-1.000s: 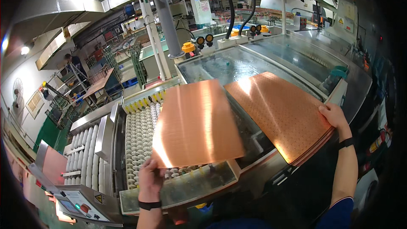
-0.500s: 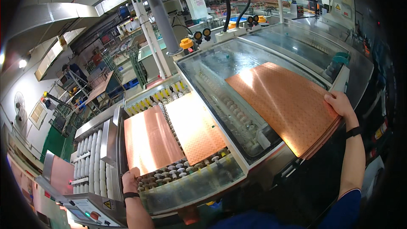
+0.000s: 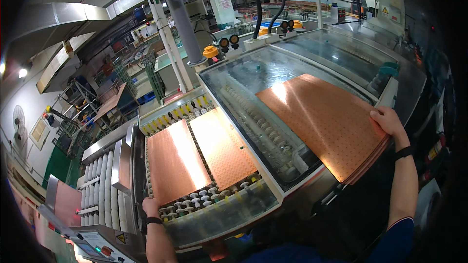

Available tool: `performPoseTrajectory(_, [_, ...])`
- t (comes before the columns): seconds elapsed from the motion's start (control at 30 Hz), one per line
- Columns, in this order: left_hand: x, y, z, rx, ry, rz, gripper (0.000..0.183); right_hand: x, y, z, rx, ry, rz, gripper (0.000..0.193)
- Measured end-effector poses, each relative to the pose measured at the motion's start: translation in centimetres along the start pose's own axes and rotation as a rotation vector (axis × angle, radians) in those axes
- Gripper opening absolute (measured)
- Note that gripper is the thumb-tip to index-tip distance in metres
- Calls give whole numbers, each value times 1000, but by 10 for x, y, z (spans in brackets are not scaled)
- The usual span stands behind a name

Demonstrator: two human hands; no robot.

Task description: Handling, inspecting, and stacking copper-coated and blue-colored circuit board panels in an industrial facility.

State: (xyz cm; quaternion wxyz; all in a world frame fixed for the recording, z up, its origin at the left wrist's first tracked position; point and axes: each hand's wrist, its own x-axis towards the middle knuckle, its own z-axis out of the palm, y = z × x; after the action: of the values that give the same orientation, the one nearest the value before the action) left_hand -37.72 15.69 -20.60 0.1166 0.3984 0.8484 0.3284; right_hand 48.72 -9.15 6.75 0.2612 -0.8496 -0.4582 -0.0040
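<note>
My right hand (image 3: 388, 121) grips the right edge of a stack of copper sheets (image 3: 321, 122), thumb on top and fingers underneath. This stack, dotted with small holes, rests on the machine's glass cover and juts past its near edge. My left hand (image 3: 151, 207) is at the near left corner of a single copper sheet (image 3: 178, 163) lying on the rollers. Its fingers are largely hidden, so their grip is unclear. A second copper sheet (image 3: 222, 148) lies just right of that one, separated by a narrow gap, partly bright with glare.
Small conveyor wheels (image 3: 197, 200) show along the near side of the sheets. White rollers (image 3: 100, 185) and a control panel (image 3: 97, 246) are at left. The wet glass cover (image 3: 243, 75) has a raised frame. A grey pipe (image 3: 180, 19) rises behind.
The left copper sheet has shifted right on the rollers, exposing a strip of wheels along its left side. My left thumb no longer shows on top of its corner. My right hand keeps its grip.
</note>
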Motion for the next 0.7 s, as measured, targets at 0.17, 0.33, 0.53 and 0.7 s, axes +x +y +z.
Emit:
performPoseTrajectory(0.17, [-44, 66, -1, 191, -373, 449, 44, -9, 0, -6, 8, 2, 31, 49])
performPoseTrajectory(0.33, [-59, 61, 21, 397, -277, 669, 68, -6, -5, -2, 61, 33, -29, 53])
performPoseTrajectory(0.53, [-75, 95, 20, 426, -371, 592, 68, -9, -3, -3, 82, 27, -58, 48])
performPoseTrajectory(0.7, [-80, 110, 29, 426, -397, 613, 65, -13, -14, -14, 60, -50, -56, 41])
